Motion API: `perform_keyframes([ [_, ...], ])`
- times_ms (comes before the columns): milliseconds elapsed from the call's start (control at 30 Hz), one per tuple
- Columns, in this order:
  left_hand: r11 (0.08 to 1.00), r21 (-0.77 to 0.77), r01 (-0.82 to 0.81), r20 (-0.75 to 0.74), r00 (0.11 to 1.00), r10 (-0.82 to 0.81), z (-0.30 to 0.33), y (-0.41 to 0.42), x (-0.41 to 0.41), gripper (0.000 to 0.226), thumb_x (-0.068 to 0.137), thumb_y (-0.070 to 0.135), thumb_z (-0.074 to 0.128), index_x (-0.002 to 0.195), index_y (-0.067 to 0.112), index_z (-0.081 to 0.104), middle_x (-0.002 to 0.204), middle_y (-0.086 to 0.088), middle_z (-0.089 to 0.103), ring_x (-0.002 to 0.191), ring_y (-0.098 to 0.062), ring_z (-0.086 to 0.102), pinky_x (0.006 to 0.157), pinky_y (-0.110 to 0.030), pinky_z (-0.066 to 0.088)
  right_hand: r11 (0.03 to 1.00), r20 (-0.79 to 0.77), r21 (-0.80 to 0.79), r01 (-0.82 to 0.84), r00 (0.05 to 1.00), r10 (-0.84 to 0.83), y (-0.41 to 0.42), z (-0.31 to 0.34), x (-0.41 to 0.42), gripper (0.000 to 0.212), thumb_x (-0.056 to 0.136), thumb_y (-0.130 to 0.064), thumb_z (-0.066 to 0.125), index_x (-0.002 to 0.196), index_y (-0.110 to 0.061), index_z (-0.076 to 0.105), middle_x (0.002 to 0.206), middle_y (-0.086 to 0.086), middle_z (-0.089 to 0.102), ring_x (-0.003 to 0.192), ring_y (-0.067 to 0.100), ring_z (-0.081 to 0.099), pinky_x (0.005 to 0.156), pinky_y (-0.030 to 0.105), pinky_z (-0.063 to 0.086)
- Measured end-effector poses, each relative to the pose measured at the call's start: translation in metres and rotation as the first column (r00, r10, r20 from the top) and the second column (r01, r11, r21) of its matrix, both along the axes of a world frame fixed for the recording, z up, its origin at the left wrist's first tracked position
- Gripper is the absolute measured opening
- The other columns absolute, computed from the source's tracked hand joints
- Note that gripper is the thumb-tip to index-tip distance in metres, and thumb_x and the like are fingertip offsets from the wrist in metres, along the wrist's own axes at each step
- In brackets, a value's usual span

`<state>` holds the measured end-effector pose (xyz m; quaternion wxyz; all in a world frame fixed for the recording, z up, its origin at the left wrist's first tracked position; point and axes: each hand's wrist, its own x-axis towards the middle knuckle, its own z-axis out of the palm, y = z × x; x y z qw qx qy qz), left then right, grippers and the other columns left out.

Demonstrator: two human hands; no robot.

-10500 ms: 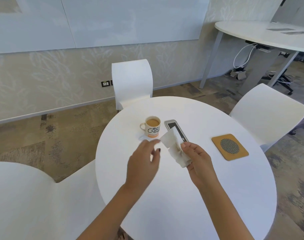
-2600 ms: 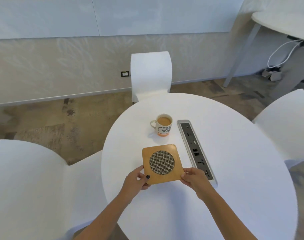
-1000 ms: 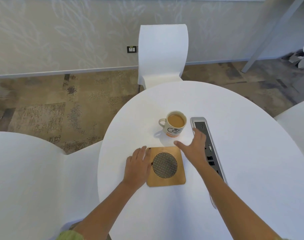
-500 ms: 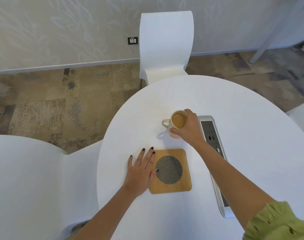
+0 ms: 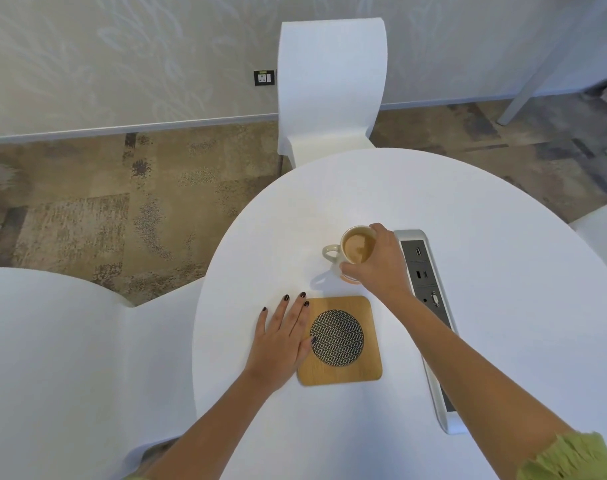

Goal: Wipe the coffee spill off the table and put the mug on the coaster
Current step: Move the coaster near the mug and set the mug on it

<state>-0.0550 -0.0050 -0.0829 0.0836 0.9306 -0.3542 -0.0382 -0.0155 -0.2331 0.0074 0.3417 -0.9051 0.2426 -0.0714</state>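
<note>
Mug [image 5: 353,250] | R hand [image 5: 378,268] grips rim (print hidden) | L hand [image 5: 283,336] flat, on coaster [image 5: 340,341] edge

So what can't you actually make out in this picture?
All from the head view:
- The mug: its printed side and base, covered by the right hand gripping it.
- The coaster: its left edge, under the left hand lying flat on it.
- The socket strip: its middle, behind the right forearm.
- Whether the mug still touches the table: the hand hides its base.
</note>
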Motion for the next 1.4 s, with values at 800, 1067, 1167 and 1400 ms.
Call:
perform_keyframes([
  [800,0.998,-0.017,0.057,-0.072,0.996,-0.058,0.018,0.010,0.007,0.053,0.095,0.028,0.028,0.138,0.005,0.050,0.147,-0.010,0.047,0.132,-0.026,0.049,0.101,-0.046,0.046,0.997,-0.069,0.051,-0.054,0.996,0.058,0.071,0.002,-0.109,0.076,0.054,-0.038,0.079,0.120,-0.026,0.044,0.113,-0.011,0.050,0.095,0.005,0.051,0.066,0.022,0.044],
  [1067,0.998,0.013,0.056,-0.094,0.994,-0.054,0.022,0.009,0.007,0.054,0.094,0.029,0.028,0.137,0.005,0.051,0.145,-0.011,0.049,0.130,-0.026,0.051,0.099,-0.046,0.048,0.999,-0.059,0.014,-0.042,0.997,0.042,0.075,-0.002,-0.112,0.074,0.056,-0.043,0.079,0.120,-0.025,0.044,0.114,-0.011,0.050,0.099,0.006,0.051,0.066,0.022,0.046],
  [1167,0.998,0.029,0.056,-0.092,0.994,-0.053,0.023,0.009,0.006,0.054,0.094,0.029,0.029,0.136,0.005,0.053,0.144,-0.010,0.050,0.128,-0.026,0.052,0.099,-0.046,0.048,1.000,-0.060,0.004,-0.019,0.998,0.019,0.079,-0.004,-0.114,0.072,0.057,-0.045,0.078,0.118,-0.028,0.043,0.112,-0.013,0.049,0.097,0.006,0.050,0.064,0.024,0.048],
  [1400,0.998,0.053,0.025,-0.115,0.993,-0.019,0.023,0.008,0.000,0.056,0.099,0.031,0.020,0.134,0.006,0.056,0.142,-0.010,0.052,0.125,-0.028,0.056,0.095,-0.047,0.050,1.000,-0.075,-0.009,-0.008,0.997,0.008,0.083,-0.002,-0.119,0.077,0.060,-0.045,0.078,0.125,-0.027,0.040,0.119,-0.010,0.047,0.100,0.009,0.053,0.066,0.031,0.054],
])
